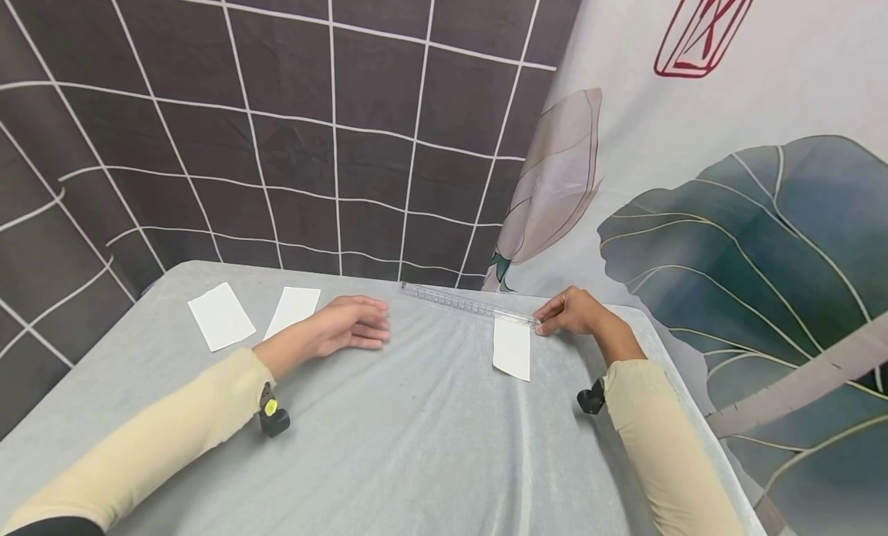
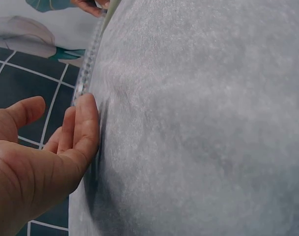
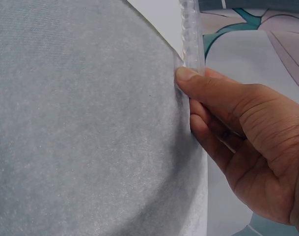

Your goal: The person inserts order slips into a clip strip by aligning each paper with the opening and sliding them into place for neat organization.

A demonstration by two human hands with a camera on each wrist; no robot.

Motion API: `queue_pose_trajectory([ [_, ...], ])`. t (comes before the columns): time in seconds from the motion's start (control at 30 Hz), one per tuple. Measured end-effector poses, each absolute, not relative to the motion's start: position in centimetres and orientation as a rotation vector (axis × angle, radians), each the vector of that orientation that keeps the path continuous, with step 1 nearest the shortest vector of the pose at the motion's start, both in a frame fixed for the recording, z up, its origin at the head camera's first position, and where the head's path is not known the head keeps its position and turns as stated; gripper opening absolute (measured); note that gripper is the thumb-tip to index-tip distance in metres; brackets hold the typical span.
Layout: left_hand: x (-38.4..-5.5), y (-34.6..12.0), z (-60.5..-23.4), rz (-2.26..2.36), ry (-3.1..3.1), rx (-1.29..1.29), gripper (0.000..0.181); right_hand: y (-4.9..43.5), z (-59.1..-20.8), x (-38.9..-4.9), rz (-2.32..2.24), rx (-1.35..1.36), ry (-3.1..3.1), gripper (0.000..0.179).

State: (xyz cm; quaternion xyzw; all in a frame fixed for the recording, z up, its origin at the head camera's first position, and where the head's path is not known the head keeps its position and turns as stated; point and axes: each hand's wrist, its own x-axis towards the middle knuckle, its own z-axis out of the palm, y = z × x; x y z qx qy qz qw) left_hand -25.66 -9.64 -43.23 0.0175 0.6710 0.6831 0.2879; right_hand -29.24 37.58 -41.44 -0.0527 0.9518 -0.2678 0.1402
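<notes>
Nearest the head camera, a cream left sleeve (image 1: 159, 436) slants up from the lower left corner, and a cream right sleeve (image 1: 673, 451) rises from the lower right. From the latter, the right hand (image 1: 572, 314) bends inward at the wrist; its grip is narrow, thumb and fingers pinching the right end of a clear ribbed strip (image 1: 451, 299) along the far edge of the grey cloth-covered tabletop (image 1: 416, 443). White paper (image 1: 511, 349) meets the strip just beside that pinch; whether it sits inside the strip cannot be told. Across from it, the left hand (image 1: 344, 325) reaches rightward with fingers extended and thumb held apart, its grip loose, near the strip's left end. A left white card (image 1: 222, 317) lies beyond the left forearm, and a second white card (image 1: 291, 306) is partly hidden by it.
</notes>
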Motion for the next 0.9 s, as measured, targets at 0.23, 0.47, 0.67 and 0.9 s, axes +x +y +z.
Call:
queue_pose_trajectory([
  [0.23,-25.6,-10.3,-43.0,1.799,1.815,0.055,0.055,37.5,-41.7,-29.4,-0.785,-0.154,2.743,0.028],
  [0.47,-25.5,-11.1,-42.9,1.824,1.785,0.075,0.054,37.7,-41.5,-29.4,-0.773,-0.181,2.744,0.028],
  [0.67,-25.4,-12.1,-42.9,1.855,1.770,0.089,0.053,37.6,-41.4,-29.3,-0.777,-0.165,2.744,0.028],
  [0.9,-25.6,-13.4,-42.6,1.879,1.775,0.091,0.056,37.6,-41.4,-29.3,-0.769,-0.171,2.747,0.029],
])
